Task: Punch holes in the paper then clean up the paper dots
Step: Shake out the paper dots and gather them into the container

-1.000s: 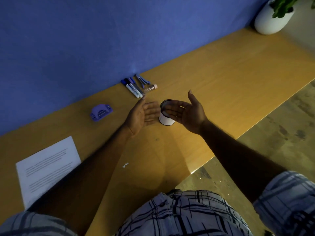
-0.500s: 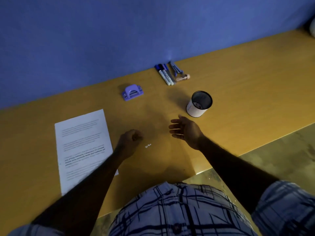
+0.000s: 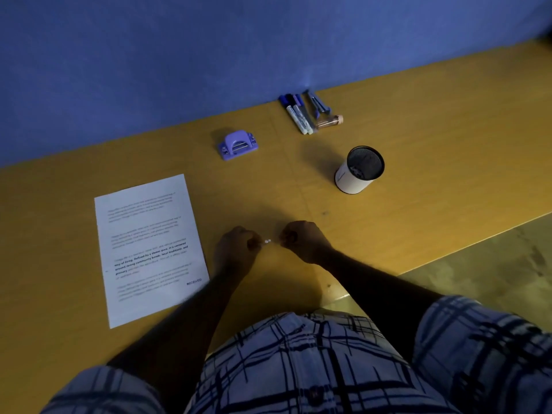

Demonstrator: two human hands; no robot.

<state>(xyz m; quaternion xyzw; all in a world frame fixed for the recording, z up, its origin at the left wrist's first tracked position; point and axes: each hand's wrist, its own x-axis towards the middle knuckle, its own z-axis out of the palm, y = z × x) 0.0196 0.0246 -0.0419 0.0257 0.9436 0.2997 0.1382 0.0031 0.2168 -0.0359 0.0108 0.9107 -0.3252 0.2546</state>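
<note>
Paper dots (image 3: 267, 241) — two | left hand (image 3: 236, 248), right hand (image 3: 305, 240) — both hands fisted, flanking them

Was a yellow-brown wooden desk (image 3: 448, 130). Had a printed paper sheet (image 3: 149, 249) lying flat on the left, purple hole punch (image 3: 238, 144) further back, markers (image 3: 298, 116) and a corked tube (image 3: 329, 122) bunched at the back edge, white mesh cup (image 3: 357, 174) standing upright to the right, couple of tiny paper dots (image 3: 267, 241) near the front.

Dim bluish light, deep shadows in foreground; wide-angle edge bending, soft focus
</note>
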